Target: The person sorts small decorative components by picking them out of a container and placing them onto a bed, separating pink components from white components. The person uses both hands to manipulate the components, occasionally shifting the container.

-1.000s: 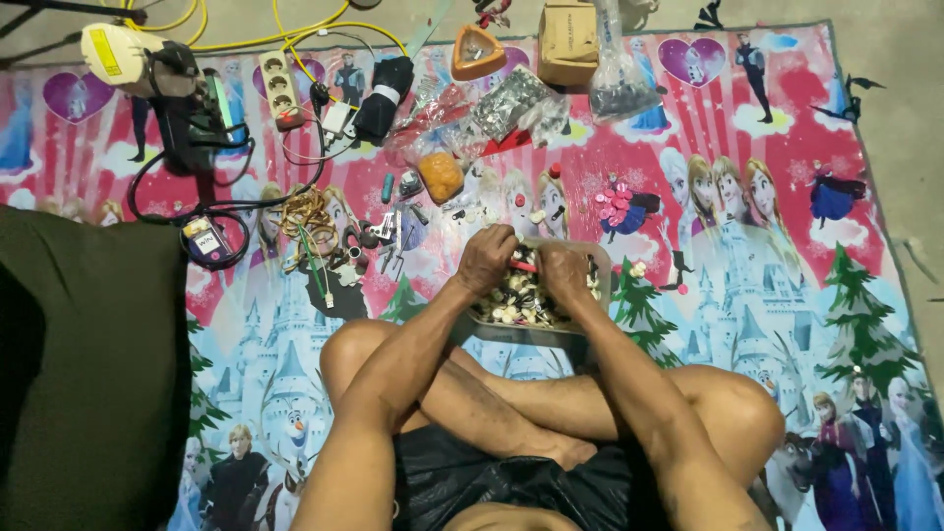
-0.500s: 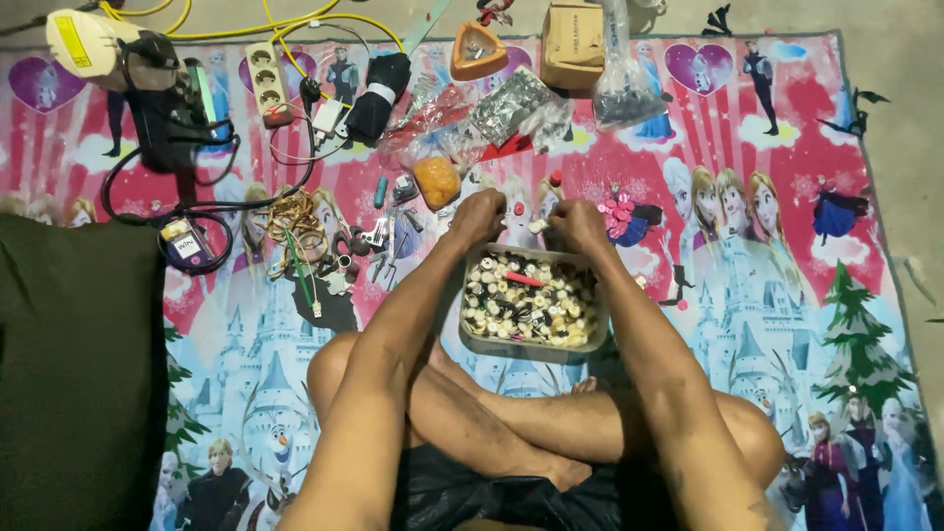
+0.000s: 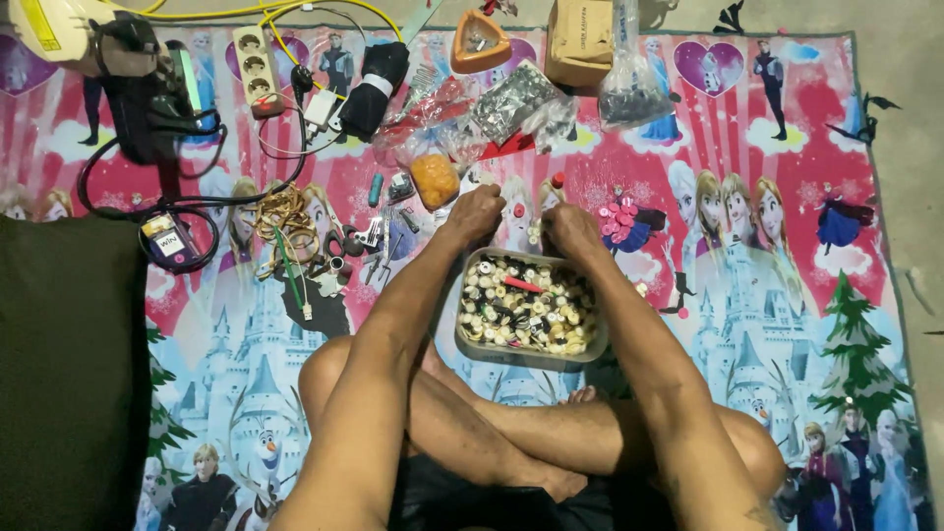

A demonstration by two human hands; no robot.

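Floor covering is a printed cartoon mat [image 3: 787, 324] laid on bare concrete, with the person seated cross-legged at its near edge; a dark cushion [image 3: 69, 374] lies well off to the left of the left arm

Change noted: a second ago both hands were down inside the tray, fingers among the small parts; now they have lifted out and moved just beyond its far rim; the camera has also tipped, so the tray sits lower in view and fully uncovered

Left hand [image 3: 475, 214] is curled in a loose fist, knuckles up; right hand [image 3: 572, 228] is likewise curled, just beside it; the two are close together over a small object between them; whether either is pinching a part cannot be told, as the fingertips are hidden

Tray [image 3: 470, 334] rests directly below both hands, between the forearms, packed with pale round caps and one red stick; judged, a piece was picked out and is being worked on above the mat

Beyond the left hand: an orange mesh ball [image 3: 434, 180], tools and wire; further left, a black cable [image 3: 147, 206] and white power strip [image 3: 257, 57]; beyond the right hand, pink buttons [image 3: 619, 218]; clear bags [image 3: 521, 103] and a cardboard box [image 3: 580, 41] lie far ahead
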